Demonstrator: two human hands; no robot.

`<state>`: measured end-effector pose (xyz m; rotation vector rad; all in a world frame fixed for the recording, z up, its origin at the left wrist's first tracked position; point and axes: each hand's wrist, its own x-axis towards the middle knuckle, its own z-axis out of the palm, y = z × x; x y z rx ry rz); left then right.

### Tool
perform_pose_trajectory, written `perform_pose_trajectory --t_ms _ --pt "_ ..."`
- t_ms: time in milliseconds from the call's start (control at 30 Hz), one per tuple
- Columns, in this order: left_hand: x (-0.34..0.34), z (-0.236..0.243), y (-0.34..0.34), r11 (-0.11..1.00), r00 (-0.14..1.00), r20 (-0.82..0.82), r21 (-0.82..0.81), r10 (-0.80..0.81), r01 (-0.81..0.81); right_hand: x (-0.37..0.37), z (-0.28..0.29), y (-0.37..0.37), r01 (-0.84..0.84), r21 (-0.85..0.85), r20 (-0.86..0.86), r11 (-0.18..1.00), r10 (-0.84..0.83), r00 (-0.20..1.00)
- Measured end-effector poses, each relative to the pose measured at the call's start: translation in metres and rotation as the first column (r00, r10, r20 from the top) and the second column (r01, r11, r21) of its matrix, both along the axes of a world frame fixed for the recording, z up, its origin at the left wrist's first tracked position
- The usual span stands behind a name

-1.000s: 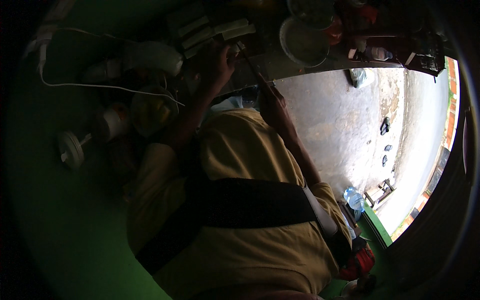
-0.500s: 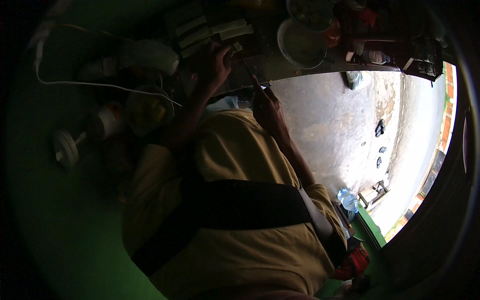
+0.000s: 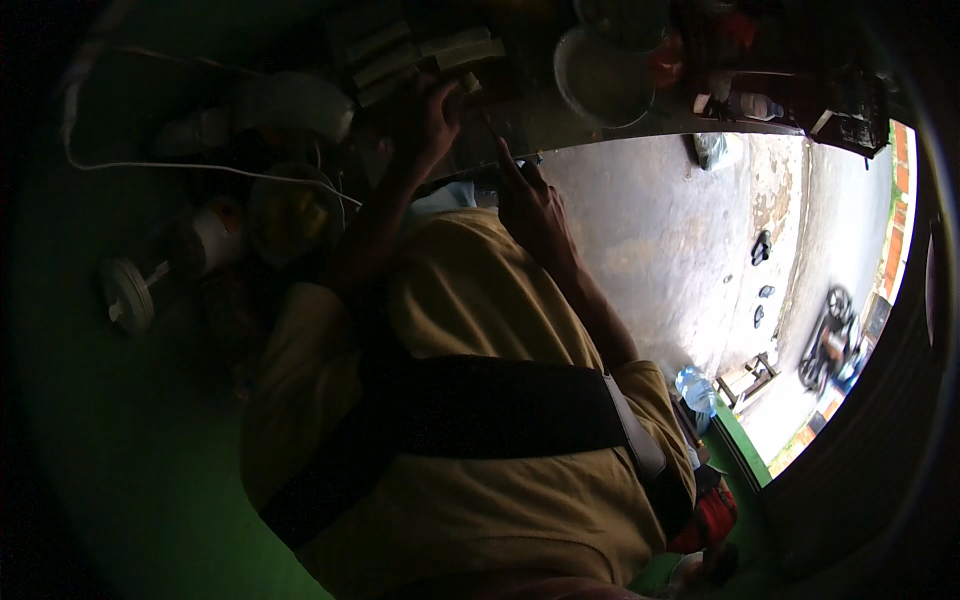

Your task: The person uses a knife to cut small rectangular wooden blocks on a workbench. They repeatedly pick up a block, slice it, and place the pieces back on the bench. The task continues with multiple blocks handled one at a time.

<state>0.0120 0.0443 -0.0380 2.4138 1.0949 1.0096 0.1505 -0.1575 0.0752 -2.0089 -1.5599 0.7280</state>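
Observation:
In the dim upper part of the head view, my left hand (image 3: 428,125) has its fingers curled closed around a small pale piece (image 3: 470,84), which shows at the fingertips. Several pale, flat strips (image 3: 385,65) lie side by side just beyond it on a dark surface. What food they are I cannot make out. My right hand (image 3: 532,195) is wrapped round a knife (image 3: 491,125), the index finger stretched along it. Its thin blade points away toward the pale piece and is hard to see in the dark. The handle is hidden in my fist.
A round bowl (image 3: 603,80) stands right of the strips. A clear bag (image 3: 295,105), a white cable (image 3: 210,167) and a container of yellowish pieces (image 3: 298,220) are at left. Beyond the table edge lie sandals (image 3: 761,248) and a bottle (image 3: 695,390). A motorcycle (image 3: 828,338) is outside.
A motorcycle has come into view outside at right. My hands keep nearly the same places, with the right hand and knife shifted slightly up and left. The strips look darker.

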Motion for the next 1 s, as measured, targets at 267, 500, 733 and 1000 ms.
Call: perform_pose_trajectory --t_ms 267,500,733,1000 --pt "0.005 0.025 -0.001 0.995 0.999 0.032 -0.102 -0.010 0.013 0.002 -0.009 -0.020 0.009 0.093 -0.028 0.996 -0.007 1.000" --pt "-0.001 0.017 -0.004 0.994 0.996 0.089 -0.110 -0.004 0.013 -0.002 -0.014 -0.018 0.080 -0.058 -0.044 0.995 -0.083 0.996" --pt "-0.009 0.015 -0.003 0.997 0.995 0.091 -0.056 -0.042 0.048 -0.004 -0.013 -0.016 0.081 -0.045 -0.114 0.996 -0.085 0.990" --pt "-0.012 0.028 -0.010 0.999 0.997 0.075 -0.040 -0.016 0.019 -0.011 -0.004 -0.010 0.036 -0.078 -0.155 0.996 -0.048 0.987"
